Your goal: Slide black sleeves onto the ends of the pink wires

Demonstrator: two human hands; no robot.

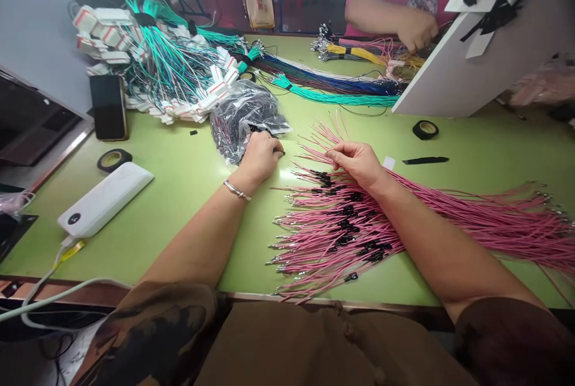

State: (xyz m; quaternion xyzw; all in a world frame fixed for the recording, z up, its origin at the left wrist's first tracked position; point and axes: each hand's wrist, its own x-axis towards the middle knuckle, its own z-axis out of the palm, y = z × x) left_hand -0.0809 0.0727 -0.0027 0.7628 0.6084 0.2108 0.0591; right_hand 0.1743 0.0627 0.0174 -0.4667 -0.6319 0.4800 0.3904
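Note:
My left hand [262, 155] is closed beside a clear plastic bag [245, 113] of dark small parts, with a small black piece [281, 153] showing at its fingertips. My right hand [358, 163] pinches a pink wire [326, 147] near its end, thumb against fingers. Beneath and around that hand lies a wide spread of pink wires [431, 200]. Many carry black sleeves [348, 224] near their left ends, where metal terminals show. Other pink wire ends [332, 128] fan out just past my fingers. The exact shape of the black piece is too small to make out.
A power bank [105, 200], a phone [108, 107] and a tape roll [114, 160] lie left. White-tagged teal wires [157, 56] are heaped behind. Another tape roll [425, 129] and a black strip [425, 160] lie right, near a grey partition [453, 68]. A co-worker's hand [417, 29] handles wires opposite.

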